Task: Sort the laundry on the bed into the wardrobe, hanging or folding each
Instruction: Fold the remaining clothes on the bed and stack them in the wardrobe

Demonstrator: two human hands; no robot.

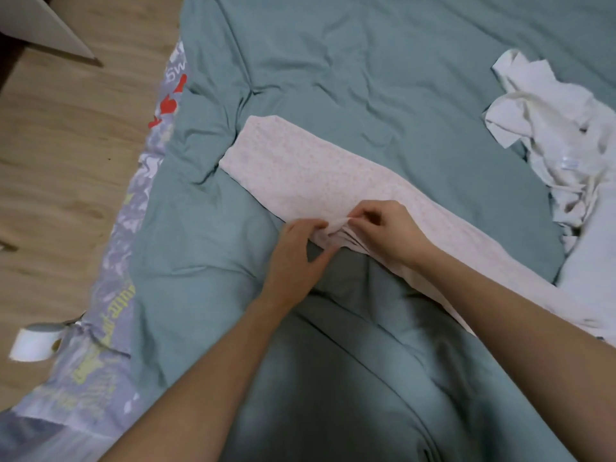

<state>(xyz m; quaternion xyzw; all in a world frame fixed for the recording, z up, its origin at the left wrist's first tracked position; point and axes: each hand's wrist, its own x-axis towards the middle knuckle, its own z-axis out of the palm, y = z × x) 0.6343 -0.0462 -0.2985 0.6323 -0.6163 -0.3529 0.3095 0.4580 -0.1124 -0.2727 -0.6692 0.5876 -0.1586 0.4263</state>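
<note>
A pale pink patterned garment (300,168) lies flat in a long strip across the teal duvet (366,61), running from the middle toward the lower right. My left hand (296,258) and my right hand (390,231) meet at its near edge. Both pinch a small bunched fold of the pink cloth between fingers and thumb. A crumpled heap of white laundry (560,128) lies at the bed's right side.
A grey printed sheet (133,208) shows along the bed's left edge, above wooden floor (66,145). A white door or panel corner (43,25) stands top left. A white strap or tag (33,343) hangs at the lower left.
</note>
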